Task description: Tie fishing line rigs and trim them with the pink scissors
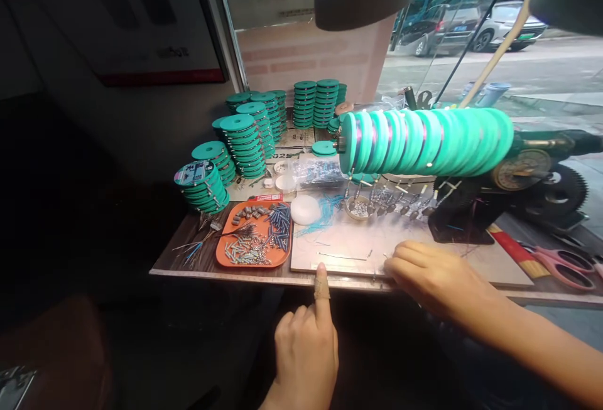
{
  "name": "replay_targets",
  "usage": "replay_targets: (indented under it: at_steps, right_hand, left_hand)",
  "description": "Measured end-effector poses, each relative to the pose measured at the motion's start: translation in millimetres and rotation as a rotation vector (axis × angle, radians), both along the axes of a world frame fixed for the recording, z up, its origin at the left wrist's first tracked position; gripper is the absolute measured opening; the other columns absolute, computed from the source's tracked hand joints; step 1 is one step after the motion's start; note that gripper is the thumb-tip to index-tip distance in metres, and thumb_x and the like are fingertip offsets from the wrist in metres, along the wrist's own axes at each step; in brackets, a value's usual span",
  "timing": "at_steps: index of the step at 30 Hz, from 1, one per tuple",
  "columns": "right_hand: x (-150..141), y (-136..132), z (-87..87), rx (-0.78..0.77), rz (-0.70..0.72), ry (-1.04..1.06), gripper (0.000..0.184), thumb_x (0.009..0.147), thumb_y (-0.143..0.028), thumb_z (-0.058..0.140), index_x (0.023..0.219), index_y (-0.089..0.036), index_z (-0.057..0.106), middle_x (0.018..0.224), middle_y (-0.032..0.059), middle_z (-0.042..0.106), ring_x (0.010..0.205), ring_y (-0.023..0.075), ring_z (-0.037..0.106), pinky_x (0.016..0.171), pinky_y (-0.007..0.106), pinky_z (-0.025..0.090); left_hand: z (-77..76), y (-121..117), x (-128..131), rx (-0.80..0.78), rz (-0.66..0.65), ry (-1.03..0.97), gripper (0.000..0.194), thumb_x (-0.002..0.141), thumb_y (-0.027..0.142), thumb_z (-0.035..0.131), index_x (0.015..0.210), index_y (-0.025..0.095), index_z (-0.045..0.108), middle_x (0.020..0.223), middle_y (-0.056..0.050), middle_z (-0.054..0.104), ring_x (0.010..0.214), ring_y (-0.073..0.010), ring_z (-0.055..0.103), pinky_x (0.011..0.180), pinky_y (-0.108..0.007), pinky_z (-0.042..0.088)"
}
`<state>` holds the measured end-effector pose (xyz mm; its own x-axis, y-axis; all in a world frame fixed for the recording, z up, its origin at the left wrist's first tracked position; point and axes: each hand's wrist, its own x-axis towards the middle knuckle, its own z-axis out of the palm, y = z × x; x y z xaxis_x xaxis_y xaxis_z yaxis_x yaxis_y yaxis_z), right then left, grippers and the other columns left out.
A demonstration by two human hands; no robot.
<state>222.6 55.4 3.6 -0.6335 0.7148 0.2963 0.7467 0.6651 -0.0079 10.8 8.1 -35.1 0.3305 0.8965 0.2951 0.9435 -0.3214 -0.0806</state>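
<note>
My left hand (308, 341) is at the front edge of a pale work board (339, 240). Its index finger, wrapped in a tan bandage (321, 289), is stretched out, with the tip just below the left end of a thin wire (342, 256); its other fingers are curled. My right hand (428, 272) rests at the board's front edge, fingers bent and pressed together; whatever they pinch is too small or hidden to name. A tiny metal piece (370, 253) lies between the hands. Above hangs a row of green spools (424, 140) on a horizontal shaft.
An orange tray (220, 253) of small metal parts sits left. Stacks of green spools (242, 146) stand behind it. A white round lump (305, 209), blue strands (325, 215) and hanging weights (393, 204) lie beyond my hands. Pink-handled scissors (565, 265) lie right, beside a black-geared stand (556, 193).
</note>
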Motion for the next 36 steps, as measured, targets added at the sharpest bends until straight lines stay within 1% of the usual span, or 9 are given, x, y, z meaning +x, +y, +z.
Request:
replay_targets:
  at_steps: [8,19,26,28,30,32,34,35,36]
  right_hand:
    - [10.6,-0.7,0.3,-0.005,0.022,-0.032,0.036,0.091,-0.013,0.029,0.065,-0.016,0.054,0.063,0.0040,0.050,0.060,0.0162,0.044,0.056,0.028,0.032]
    - [10.1,-2.9,2.4,0.038,0.032,-0.031,0.038,0.091,-0.010,0.027,0.070,-0.014,0.058,0.069,0.0074,0.056,0.065,0.0178,0.052,0.058,0.028,0.039]
    - [9.9,-0.7,-2.6,0.028,0.031,0.030,0.035,0.088,-0.008,0.031,0.065,-0.014,0.056,0.063,0.0060,0.053,0.060,0.0173,0.049,0.055,0.028,0.039]
    - [10.3,-0.2,-1.5,-0.012,0.023,0.141,0.032,0.088,-0.011,0.033,0.067,-0.015,0.056,0.064,0.0064,0.055,0.061,0.0173,0.050,0.056,0.029,0.039]
    - [8.3,-1.4,4.0,-0.133,-0.009,0.349,0.025,0.087,-0.014,0.037,0.072,-0.015,0.057,0.068,0.0063,0.058,0.064,0.0169,0.052,0.059,0.028,0.041]
    - [2.2,-4.6,12.5,-0.320,-0.073,0.597,0.019,0.086,-0.018,0.043,0.073,-0.016,0.057,0.071,0.0048,0.060,0.067,0.0158,0.055,0.062,0.027,0.043]
    - [-7.8,-8.7,20.7,-0.480,-0.136,0.818,0.017,0.084,-0.023,0.048,0.072,-0.017,0.058,0.072,0.0031,0.062,0.069,0.0153,0.057,0.064,0.026,0.044]
    - [-13.7,-10.6,23.7,-0.527,-0.154,0.905,0.016,0.084,-0.025,0.050,0.072,-0.017,0.058,0.073,0.0029,0.062,0.071,0.0158,0.058,0.065,0.026,0.044]
    - [-19.6,-12.2,25.7,-0.553,-0.158,0.975,0.016,0.083,-0.026,0.051,0.072,-0.017,0.059,0.074,0.0029,0.062,0.073,0.0163,0.058,0.067,0.026,0.045]
  left_hand:
    - [-7.7,1.3,-4.5,-0.032,-0.023,-0.022,0.074,0.073,0.005,0.046,0.139,0.007,0.012,0.050,0.005,0.054,0.044,-0.0145,0.053,0.051,-0.026,0.042]
    - [-5.4,2.4,-1.8,-0.029,0.003,-0.023,0.078,0.073,0.004,0.046,0.140,0.010,0.006,0.052,0.006,0.054,0.046,-0.0155,0.054,0.050,-0.027,0.040]
    - [-12.3,3.1,-4.9,-0.047,0.001,-0.099,0.074,0.076,0.004,0.045,0.141,0.012,0.009,0.050,0.004,0.055,0.046,-0.0168,0.055,0.049,-0.028,0.039]
    - [-8.9,2.9,-7.7,-0.097,-0.033,-0.239,0.073,0.078,0.005,0.044,0.141,0.014,0.009,0.051,0.003,0.056,0.045,-0.0167,0.055,0.048,-0.027,0.039]
    - [0.3,2.9,-8.6,-0.092,-0.106,-0.524,0.075,0.078,0.005,0.046,0.141,0.021,0.009,0.056,0.004,0.060,0.048,-0.0151,0.057,0.052,-0.026,0.042]
    - [13.2,3.6,-4.9,0.001,-0.196,-0.859,0.072,0.077,0.004,0.049,0.137,0.033,0.022,0.064,0.005,0.064,0.054,-0.0128,0.059,0.060,-0.024,0.045]
    - [25.8,6.6,4.0,0.009,-0.273,-1.137,0.051,0.075,0.006,0.055,0.115,0.038,0.053,0.068,0.005,0.066,0.059,-0.0117,0.059,0.063,-0.023,0.045]
    - [30.7,9.3,9.9,-0.103,-0.291,-1.272,0.032,0.074,0.011,0.058,0.096,0.033,0.064,0.065,0.004,0.065,0.058,-0.0118,0.059,0.059,-0.022,0.044]
    - [34.4,12.6,16.0,-0.250,-0.263,-1.424,0.016,0.072,0.017,0.062,0.081,0.028,0.068,0.063,0.003,0.064,0.055,-0.0110,0.057,0.054,-0.020,0.043]
